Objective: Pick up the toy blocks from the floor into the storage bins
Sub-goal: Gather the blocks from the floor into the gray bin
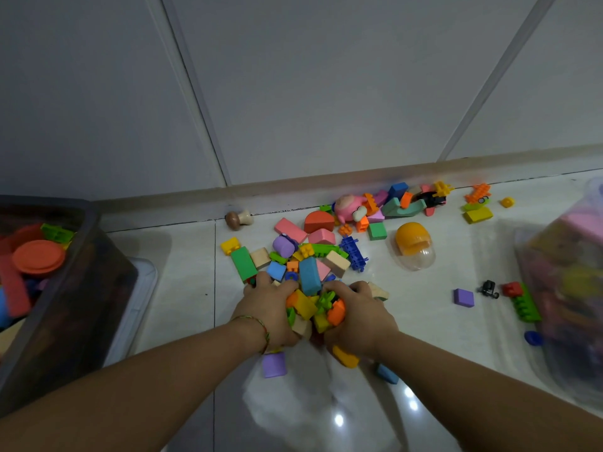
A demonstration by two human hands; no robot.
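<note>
Scooping a clump of mixed blocks (311, 309) between left hand (270, 309) & right hand (360, 318), fingers of both curling round it, squeezing in from 9 & 3 o'clock. Can't tell if lifting it off floor (182, 288). Working at 6 o'clock edge of main block pile (293, 252). Leaving 1 purple block (274, 364), 1 orange piece (346, 357) & 1 blue block (387, 373) loose under the wrists. Flanking the hands: dark bin (81, 305) at 9 o'clock, holding red & orange pieces; clear bin (554, 321) at 3 o'clock, contents blurred. Lying at 1 o'clock of pile: orange-topped capsule (412, 244), then 2nd heap (391, 203) by baseboard.
</note>
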